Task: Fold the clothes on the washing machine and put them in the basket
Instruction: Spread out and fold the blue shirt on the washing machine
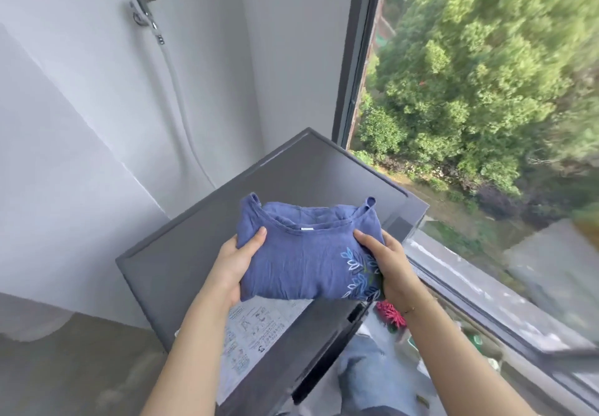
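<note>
Garment: folded blue top (301, 253), between both hands, above the washing machine (194, 230).
Left hand (235, 265): grips its left edge, thumb on top.
Right hand (387, 263): grips the embroidered right edge, thumb on top.

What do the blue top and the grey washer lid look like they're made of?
The blue top, held by left hand and right hand: soft woven fabric, perhaps cotton or linen, slightly crinkled, with embroidered leaves. The washer lid: smooth matte grey, likely painted metal or plastic.
</note>
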`<state>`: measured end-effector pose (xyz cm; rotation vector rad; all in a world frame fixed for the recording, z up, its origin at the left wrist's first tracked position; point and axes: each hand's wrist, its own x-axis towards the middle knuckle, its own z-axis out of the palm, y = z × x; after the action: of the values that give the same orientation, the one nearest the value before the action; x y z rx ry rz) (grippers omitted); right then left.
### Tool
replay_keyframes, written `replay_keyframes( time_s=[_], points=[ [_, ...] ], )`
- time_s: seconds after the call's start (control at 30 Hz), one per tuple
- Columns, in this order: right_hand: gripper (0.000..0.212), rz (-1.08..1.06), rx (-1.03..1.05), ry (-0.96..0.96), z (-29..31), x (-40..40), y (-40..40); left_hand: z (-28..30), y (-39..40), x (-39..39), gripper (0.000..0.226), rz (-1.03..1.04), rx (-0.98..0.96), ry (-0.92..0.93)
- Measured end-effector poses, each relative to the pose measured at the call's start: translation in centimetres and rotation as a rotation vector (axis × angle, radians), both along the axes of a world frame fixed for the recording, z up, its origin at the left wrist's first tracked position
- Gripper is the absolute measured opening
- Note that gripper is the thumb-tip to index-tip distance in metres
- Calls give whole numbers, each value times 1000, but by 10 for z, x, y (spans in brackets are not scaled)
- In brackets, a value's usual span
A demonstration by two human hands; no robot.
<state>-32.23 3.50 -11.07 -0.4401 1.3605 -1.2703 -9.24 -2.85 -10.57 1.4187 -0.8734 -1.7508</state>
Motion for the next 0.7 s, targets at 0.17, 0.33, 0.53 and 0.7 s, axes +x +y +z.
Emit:
replay_keyframes(
  time_s=[0.17, 0.33, 0.53, 0.7],
  points=[
    [17, -318, -5, 27, 8, -9, 83, 1, 29, -38, 17, -215, -47, 2],
    [20, -643, 20, 29, 9, -37, 185, 2, 78, -110, 21, -482, -41, -8],
    [19, -989, 40, 31, 2, -71, 302, 0, 153, -207, 19, -796, -66, -19],
    [20, -1284, 56, 9, -15, -103, 408, -13, 239, -299, 25, -1110, -26, -82]
  ],
)
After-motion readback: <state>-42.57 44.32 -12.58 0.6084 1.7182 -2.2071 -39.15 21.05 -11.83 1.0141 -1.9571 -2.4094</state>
